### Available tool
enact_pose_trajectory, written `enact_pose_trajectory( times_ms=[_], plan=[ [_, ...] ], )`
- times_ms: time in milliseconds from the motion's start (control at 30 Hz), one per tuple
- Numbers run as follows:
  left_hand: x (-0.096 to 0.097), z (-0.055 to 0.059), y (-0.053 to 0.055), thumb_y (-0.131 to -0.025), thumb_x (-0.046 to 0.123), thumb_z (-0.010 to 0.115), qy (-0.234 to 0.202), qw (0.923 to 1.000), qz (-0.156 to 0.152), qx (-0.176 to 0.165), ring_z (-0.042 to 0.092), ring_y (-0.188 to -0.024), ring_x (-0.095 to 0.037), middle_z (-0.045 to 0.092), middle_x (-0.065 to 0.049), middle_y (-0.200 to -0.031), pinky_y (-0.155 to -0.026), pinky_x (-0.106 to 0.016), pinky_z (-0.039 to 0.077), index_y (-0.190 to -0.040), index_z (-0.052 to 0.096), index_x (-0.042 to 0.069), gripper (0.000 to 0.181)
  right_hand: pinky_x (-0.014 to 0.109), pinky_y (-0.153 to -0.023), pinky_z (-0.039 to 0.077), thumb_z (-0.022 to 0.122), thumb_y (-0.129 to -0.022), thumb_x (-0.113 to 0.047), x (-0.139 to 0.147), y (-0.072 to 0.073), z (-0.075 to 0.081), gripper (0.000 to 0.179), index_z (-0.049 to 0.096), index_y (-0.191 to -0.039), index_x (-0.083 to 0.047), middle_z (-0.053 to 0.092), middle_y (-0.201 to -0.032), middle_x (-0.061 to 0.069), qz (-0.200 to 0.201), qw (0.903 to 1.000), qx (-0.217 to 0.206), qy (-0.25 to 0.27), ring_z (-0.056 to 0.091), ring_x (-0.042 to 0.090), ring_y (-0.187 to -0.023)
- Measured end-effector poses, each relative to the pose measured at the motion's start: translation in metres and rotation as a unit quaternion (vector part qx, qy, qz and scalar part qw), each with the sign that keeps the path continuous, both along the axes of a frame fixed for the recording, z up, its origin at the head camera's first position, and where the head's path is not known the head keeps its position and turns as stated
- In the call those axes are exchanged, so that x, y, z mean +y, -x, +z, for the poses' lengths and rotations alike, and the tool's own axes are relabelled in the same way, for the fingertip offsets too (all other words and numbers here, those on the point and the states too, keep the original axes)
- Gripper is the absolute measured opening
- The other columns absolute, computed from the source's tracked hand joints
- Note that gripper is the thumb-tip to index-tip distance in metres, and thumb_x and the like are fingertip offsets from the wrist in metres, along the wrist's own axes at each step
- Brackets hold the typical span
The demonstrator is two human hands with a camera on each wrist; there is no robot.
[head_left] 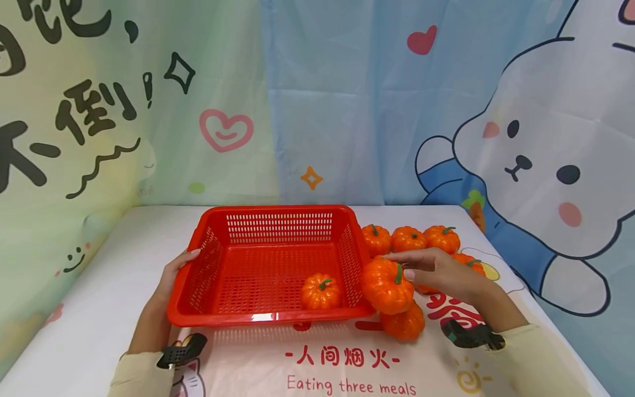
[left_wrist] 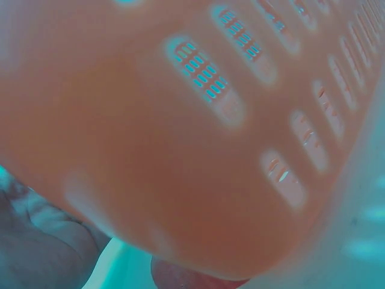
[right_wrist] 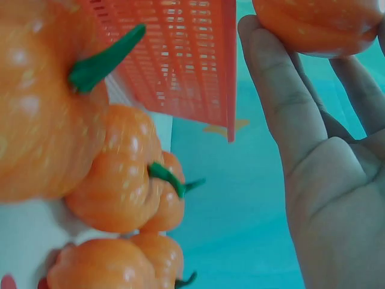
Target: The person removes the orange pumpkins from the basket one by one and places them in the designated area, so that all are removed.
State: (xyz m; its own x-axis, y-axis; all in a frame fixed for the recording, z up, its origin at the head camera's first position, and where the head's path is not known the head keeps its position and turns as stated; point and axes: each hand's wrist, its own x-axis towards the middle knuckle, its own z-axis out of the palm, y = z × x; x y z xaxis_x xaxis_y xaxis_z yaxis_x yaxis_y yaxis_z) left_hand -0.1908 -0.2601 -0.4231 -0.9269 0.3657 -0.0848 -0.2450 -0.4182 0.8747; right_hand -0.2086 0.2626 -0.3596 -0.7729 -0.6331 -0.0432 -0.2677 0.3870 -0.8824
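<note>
A red plastic basket (head_left: 278, 264) with slotted walls sits in the middle of the table, one small orange pumpkin (head_left: 317, 295) inside near its front right. At the basket's left rim my left hand (head_left: 168, 281) grips the edge. My right hand (head_left: 441, 270) holds another orange pumpkin (head_left: 384, 289) with a green stem, just off the basket's right front corner and above the table. In the right wrist view, the fingers (right_wrist: 289, 96) lie against that held pumpkin (right_wrist: 319, 24). The left wrist view mostly shows the basket's outer wall (left_wrist: 150, 156), with part of the left hand (left_wrist: 48, 241) below.
Several more pumpkins (head_left: 409, 239) stand right of the basket, some partly behind the right hand. One pumpkin (head_left: 404, 325) lies below the held one. A printed mat (head_left: 342, 375) covers the front of the white table (head_left: 89, 309). A cartoon curtain (head_left: 322, 110) hangs behind.
</note>
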Motion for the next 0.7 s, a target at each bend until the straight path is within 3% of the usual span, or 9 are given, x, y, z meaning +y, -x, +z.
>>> enact_pose_trajectory(
  times_ms=[67, 100, 267, 500, 700],
  plan=[
    [0.000, 0.000, -0.001, -0.105, 0.033, 0.030, 0.007, 1.0000, 0.005, 0.000, 0.065, -0.102, -0.021, 0.062, 0.000, -0.116, -0.093, -0.048, 0.045, -0.141, 0.024, 0.018, 0.039, 0.036, -0.068, 0.058, 0.055, -0.099, -0.015, 0.005, -0.002, -0.001, 0.041, 0.053, -0.139, -0.008, 0.061, -0.121, 0.018, -0.007, 1.0000, -0.004, -0.002, 0.062, 0.020, -0.088],
    [0.000, 0.000, -0.001, -0.105, 0.034, 0.031, 0.013, 0.9999, 0.008, -0.002, 0.065, -0.102, -0.021, 0.062, 0.000, -0.116, -0.093, -0.048, 0.045, -0.141, 0.024, 0.018, 0.040, 0.039, -0.072, 0.058, 0.056, -0.099, -0.015, 0.007, -0.003, -0.002, 0.041, 0.053, -0.139, -0.008, 0.059, -0.124, 0.019, -0.012, 0.9999, -0.005, -0.001, 0.062, 0.019, -0.096],
    [0.000, -0.001, -0.002, -0.105, 0.035, 0.032, 0.027, 0.9995, 0.015, -0.006, 0.064, -0.105, -0.023, 0.062, 0.000, -0.118, -0.093, -0.050, 0.044, -0.142, 0.024, 0.019, 0.042, 0.042, -0.077, 0.058, 0.055, -0.098, -0.012, 0.018, -0.009, -0.006, 0.042, 0.051, -0.139, -0.003, 0.052, -0.134, 0.025, -0.021, 0.9997, -0.001, 0.011, 0.062, 0.015, -0.106],
    [-0.001, -0.001, -0.002, -0.105, 0.033, 0.031, 0.011, 0.9999, 0.006, -0.003, 0.065, -0.104, -0.022, 0.062, 0.000, -0.119, -0.094, -0.051, 0.042, -0.142, 0.025, 0.019, 0.040, 0.037, -0.077, 0.058, 0.055, -0.098, -0.013, 0.037, -0.019, -0.014, 0.039, 0.054, -0.137, -0.005, 0.052, -0.135, 0.024, -0.049, 0.9985, 0.024, -0.004, 0.057, 0.003, -0.110],
    [0.000, -0.001, 0.000, -0.106, 0.031, 0.027, -0.014, 0.9998, -0.010, 0.005, 0.066, -0.101, -0.022, 0.063, -0.002, -0.115, -0.092, -0.047, 0.047, -0.140, 0.025, 0.016, 0.037, 0.037, -0.082, 0.056, 0.053, -0.100, -0.014, 0.062, -0.030, -0.021, 0.039, 0.052, -0.138, -0.003, 0.046, -0.139, 0.027, -0.090, 0.9957, -0.016, -0.013, 0.052, -0.006, -0.111]
  ],
)
